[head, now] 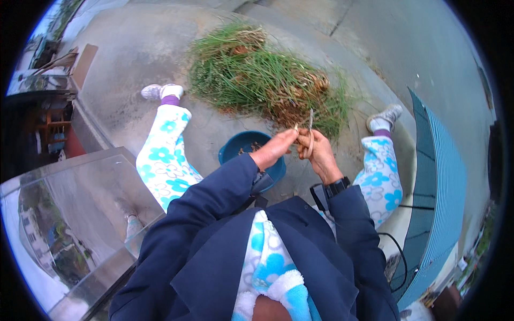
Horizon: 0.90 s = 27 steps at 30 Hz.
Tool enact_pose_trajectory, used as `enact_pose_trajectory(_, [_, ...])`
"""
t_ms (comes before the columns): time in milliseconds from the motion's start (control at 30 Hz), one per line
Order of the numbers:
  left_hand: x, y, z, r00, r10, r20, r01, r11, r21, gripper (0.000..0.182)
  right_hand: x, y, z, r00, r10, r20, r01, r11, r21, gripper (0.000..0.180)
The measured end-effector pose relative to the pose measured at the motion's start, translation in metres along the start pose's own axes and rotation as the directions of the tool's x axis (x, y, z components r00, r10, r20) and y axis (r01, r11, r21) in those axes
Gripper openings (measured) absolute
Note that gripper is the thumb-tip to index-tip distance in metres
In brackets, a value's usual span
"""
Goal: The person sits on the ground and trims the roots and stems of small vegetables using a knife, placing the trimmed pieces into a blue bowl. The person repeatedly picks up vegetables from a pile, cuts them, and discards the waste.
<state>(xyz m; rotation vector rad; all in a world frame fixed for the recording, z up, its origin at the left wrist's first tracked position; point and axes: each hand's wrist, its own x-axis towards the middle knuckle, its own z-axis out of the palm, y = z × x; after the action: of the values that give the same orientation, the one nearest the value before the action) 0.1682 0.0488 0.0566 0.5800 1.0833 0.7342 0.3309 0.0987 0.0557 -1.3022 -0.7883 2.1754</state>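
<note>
Between my spread legs, my left hand pinches a small pale plant piece, perhaps a bulb or stem, mostly hidden by the fingers. My right hand grips a pair of scissors with light-coloured handles, the blades pointing away from me. Both hands nearly meet at the near edge of a heap of long, grass-like green plants with brown, soil-covered roots. Below my left wrist stands a blue plastic basin with some brown bits in it, partly covered by my forearm.
The heap lies on a concrete floor. At left is a reflective glass or metal panel beside a doorway. A blue corrugated sheet stands at right, with a black cable near it. My shoes flank the heap.
</note>
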Motion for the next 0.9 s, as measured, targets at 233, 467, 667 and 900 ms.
enact_pose_trajectory(233, [-0.024, 0.009, -0.02, 0.993, 0.036, -0.116, -0.009, 0.974, 0.227, 0.031, -0.01, 0.0, 0.012, 0.981, -0.184, 0.06, 0.192, 0.891, -0.411, 0.026])
enact_pose_trajectory(467, [-0.035, 0.015, -0.035, 0.999, 0.017, 0.044, -0.03, 0.941, 0.336, 0.024, -0.02, 0.003, 0.015, 0.931, -0.316, 0.182, 0.361, 0.725, -0.587, 0.023])
enact_pose_trajectory(667, [-0.016, 0.014, -0.021, 0.947, 0.149, -0.284, -0.094, 0.976, 0.198, 0.026, -0.03, -0.023, -0.001, 0.802, -0.594, -0.064, 0.427, 0.644, -0.634, 0.028])
enact_pose_trajectory(900, [0.0, 0.02, -0.03, 0.934, 0.187, -0.304, -0.154, 0.979, 0.131, 0.02, -0.053, -0.038, -0.007, 1.0, 0.027, -0.016, -0.031, 0.851, -0.525, 0.028])
